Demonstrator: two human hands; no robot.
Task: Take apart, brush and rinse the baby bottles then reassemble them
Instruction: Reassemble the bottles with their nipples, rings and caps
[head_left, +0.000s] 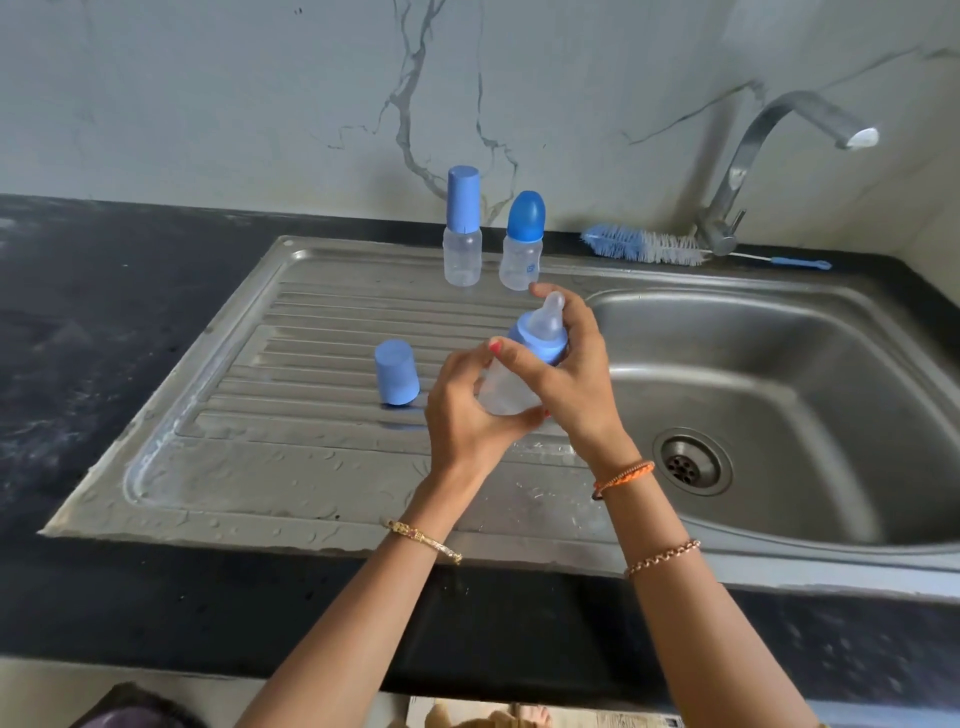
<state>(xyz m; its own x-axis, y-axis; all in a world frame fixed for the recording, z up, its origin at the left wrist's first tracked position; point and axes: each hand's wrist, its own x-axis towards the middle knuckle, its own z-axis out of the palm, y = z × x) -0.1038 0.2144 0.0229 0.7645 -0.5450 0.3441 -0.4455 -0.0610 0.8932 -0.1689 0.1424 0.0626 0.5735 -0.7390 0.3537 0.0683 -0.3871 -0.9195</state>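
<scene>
Right hand: fingers curled round the blue collar of the held bottle, thumb on the near side, the clear teat rising just beside the fingertips. Left hand: fingers and thumb wrapped round the clear body of the same bottle, thumb under its base end. Bottle: held in the air over the inner edge of the draining board, beside the basin; long axis tilted, base toward the person and to the left, teat away and to the right. Governing relation: the collar lies at the upper right end of that axis, inside the right hand's grasp, while the body lies lower and to the left in the left hand; judged, the next move is a twist of the collar about that axis against the steadied body, the right hand being the one placed for it. Whether the collar has yet loosened cannot be told, since the fingers hide the join. Loose cap: blue, standing on the draining board, to the left of the hands and apart from them. Two capped bottles: upright at the back of the board, untouched. Bottle brush: lying behind the basin near the tap.
</scene>
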